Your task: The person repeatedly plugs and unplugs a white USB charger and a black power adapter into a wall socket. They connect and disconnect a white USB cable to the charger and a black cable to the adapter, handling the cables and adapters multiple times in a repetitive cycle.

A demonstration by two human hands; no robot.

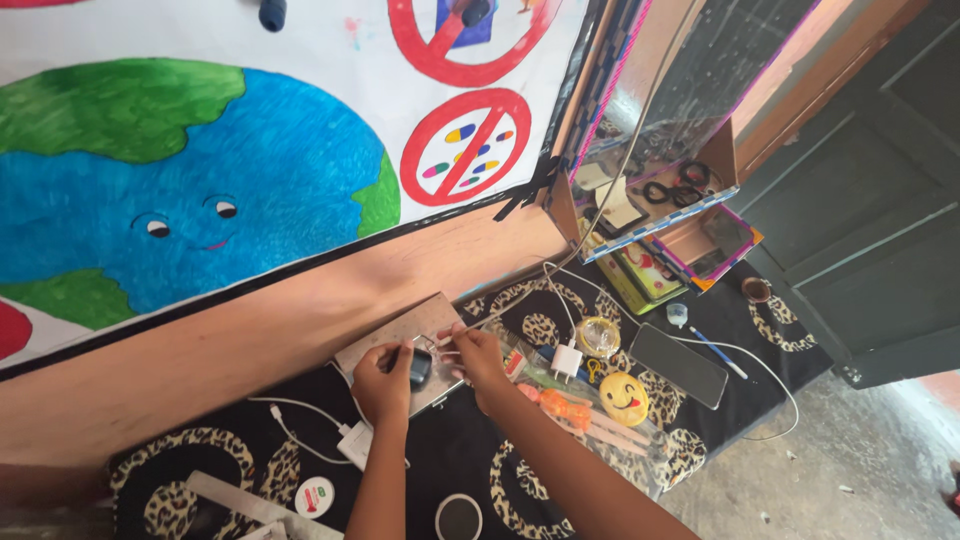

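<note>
My left hand point(383, 385) grips a small dark device point(420, 369) over a grey perforated board point(395, 338) that lies on a leopard-print cloth point(470, 455). My right hand point(473, 353) is just to the right of it, its fingers pinched on a thin pale tool or wire point(443, 346) whose tip meets the dark device. Whether this is a tool or a wire is too small to tell. Both forearms come in from the bottom edge.
Right of my hands lie a white plug point(566, 361), a clear tape roll point(598, 337), a yellow smiley disc point(624, 398), a phone point(678, 365) and orange bits point(560, 408). A white charger point(354, 441) is at left. A painted globe poster point(190, 180) hangs behind, with a cardboard shelf point(650, 215) and dark door point(870, 220) at right.
</note>
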